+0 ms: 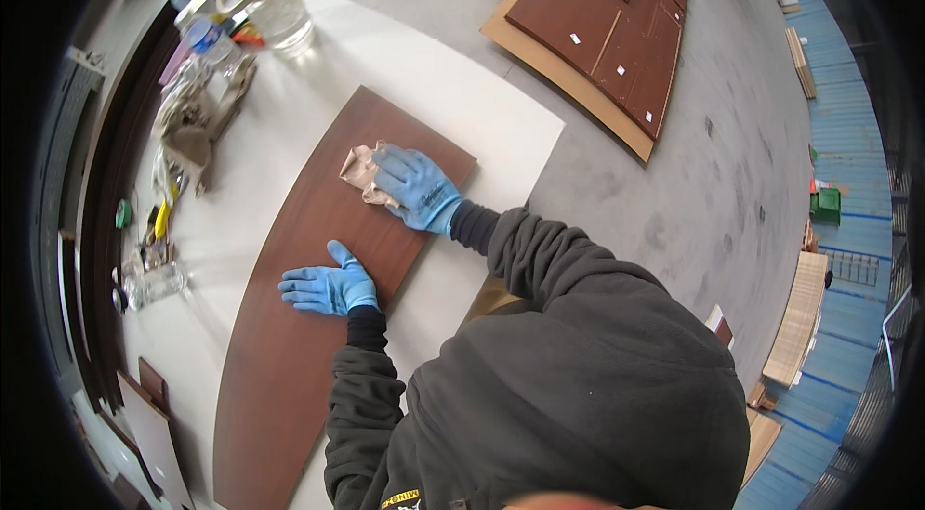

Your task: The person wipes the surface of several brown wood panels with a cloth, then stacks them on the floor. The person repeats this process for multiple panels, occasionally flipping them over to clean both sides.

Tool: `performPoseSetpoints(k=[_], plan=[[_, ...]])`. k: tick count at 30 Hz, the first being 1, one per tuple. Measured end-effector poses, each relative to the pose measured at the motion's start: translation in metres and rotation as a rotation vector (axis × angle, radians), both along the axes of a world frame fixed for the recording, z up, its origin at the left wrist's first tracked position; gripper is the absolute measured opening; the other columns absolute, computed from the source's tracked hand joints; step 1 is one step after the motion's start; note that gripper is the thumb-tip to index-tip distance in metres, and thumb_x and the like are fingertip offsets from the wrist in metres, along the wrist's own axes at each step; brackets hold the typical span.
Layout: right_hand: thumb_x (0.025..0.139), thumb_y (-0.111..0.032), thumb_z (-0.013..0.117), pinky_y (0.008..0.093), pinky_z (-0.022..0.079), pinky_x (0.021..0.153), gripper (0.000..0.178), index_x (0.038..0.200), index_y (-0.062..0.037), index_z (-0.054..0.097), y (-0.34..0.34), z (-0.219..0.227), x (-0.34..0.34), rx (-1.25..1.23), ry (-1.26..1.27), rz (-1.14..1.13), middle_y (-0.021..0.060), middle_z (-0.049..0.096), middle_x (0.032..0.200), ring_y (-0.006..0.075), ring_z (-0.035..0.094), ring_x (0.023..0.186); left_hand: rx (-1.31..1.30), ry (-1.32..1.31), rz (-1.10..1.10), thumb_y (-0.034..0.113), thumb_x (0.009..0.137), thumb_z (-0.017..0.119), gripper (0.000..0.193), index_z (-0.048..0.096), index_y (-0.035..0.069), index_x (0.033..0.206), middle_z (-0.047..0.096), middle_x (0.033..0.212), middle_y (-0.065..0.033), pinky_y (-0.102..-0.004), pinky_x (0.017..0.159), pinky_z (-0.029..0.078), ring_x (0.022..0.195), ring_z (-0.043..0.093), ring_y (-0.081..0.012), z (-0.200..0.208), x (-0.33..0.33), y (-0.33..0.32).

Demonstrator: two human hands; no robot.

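A long dark reddish-brown wooden panel with a curved left edge lies flat on a white tabletop. My right hand, in a light blue work glove, presses a crumpled beige cloth against the panel near its far end. The cloth sticks out to the left of the fingers, and part of it is hidden under them. Closer to me, my left hand, gloved the same way, rests on the panel's middle. Its fingers are stretched out to the left, thumb apart, holding nothing.
At the table's far left stand a clear jug and a plastic bottle, beside bunched rags. A clear bottle lies near a yellow-handled tool. Brown panels lie stacked on the floor beyond the table.
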State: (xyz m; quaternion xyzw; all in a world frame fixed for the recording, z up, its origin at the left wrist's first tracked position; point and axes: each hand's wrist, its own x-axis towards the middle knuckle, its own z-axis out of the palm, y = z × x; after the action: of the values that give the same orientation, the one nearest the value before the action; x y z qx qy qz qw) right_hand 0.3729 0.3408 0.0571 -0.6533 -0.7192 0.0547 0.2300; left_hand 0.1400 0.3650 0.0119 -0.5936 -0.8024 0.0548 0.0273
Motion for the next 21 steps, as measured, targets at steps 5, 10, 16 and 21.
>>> performPoseSetpoints(k=[5, 10, 16, 21], plan=[[0.084, -0.029, 0.074, 0.0512, 0.039, 0.117, 0.052, 0.131, -0.0103, 0.061, 0.024, 0.0, 0.129, 0.083, -0.098, -0.003, 0.0192, 0.05, 0.153, 0.037, 0.044, 0.148, -0.013, -0.097, -0.144, 0.081, 0.096, 0.041, 0.116, 0.019, -0.011, 0.163, 0.018, 0.168, -0.0391, -0.0645, 0.126, 0.014, 0.156, 0.016, -0.0569, 0.019, 0.135, 0.006], [0.085, -0.028, 0.074, 0.0488, 0.04, 0.119, 0.053, 0.133, -0.0098, 0.061, 0.033, 0.002, 0.223, 0.084, -0.165, 0.001, 0.0184, 0.051, 0.153, 0.0371, 0.046, 0.146, -0.037, -0.777, -0.3, 0.066, 0.103, 0.049, 0.096, 0.028, -0.007, 0.161, 0.018, 0.169, -0.0366, -0.0607, 0.128, 0.013, 0.156, 0.012, -0.058, 0.04, 0.183, -0.001], [0.089, -0.021, 0.072, 0.0485, 0.04, 0.12, 0.044, 0.13, -0.0085, 0.063, 0.035, -0.007, 0.224, 0.166, -0.113, -0.097, 0.0211, 0.055, 0.148, 0.0392, 0.05, 0.143, 0.319, -0.512, -0.357, 0.05, 0.103, 0.061, 0.076, 0.044, -0.001, 0.157, 0.037, 0.163, -0.0323, -0.0581, 0.123, 0.028, 0.153, 0.033, -0.0486, 0.05, -0.004, -0.002], [0.102, -0.033, 0.058, 0.0485, 0.032, 0.124, 0.05, 0.145, -0.0068, 0.055, 0.03, 0.007, 0.046, -0.036, 0.015, 0.035, 0.02, 0.048, 0.156, 0.0393, 0.04, 0.149, 0.146, -0.05, -0.121, 0.057, 0.106, 0.047, 0.082, 0.033, -0.003, 0.162, 0.033, 0.166, -0.0294, -0.0547, 0.127, 0.023, 0.156, 0.028, -0.0455, 0.013, -0.121, -0.06]])
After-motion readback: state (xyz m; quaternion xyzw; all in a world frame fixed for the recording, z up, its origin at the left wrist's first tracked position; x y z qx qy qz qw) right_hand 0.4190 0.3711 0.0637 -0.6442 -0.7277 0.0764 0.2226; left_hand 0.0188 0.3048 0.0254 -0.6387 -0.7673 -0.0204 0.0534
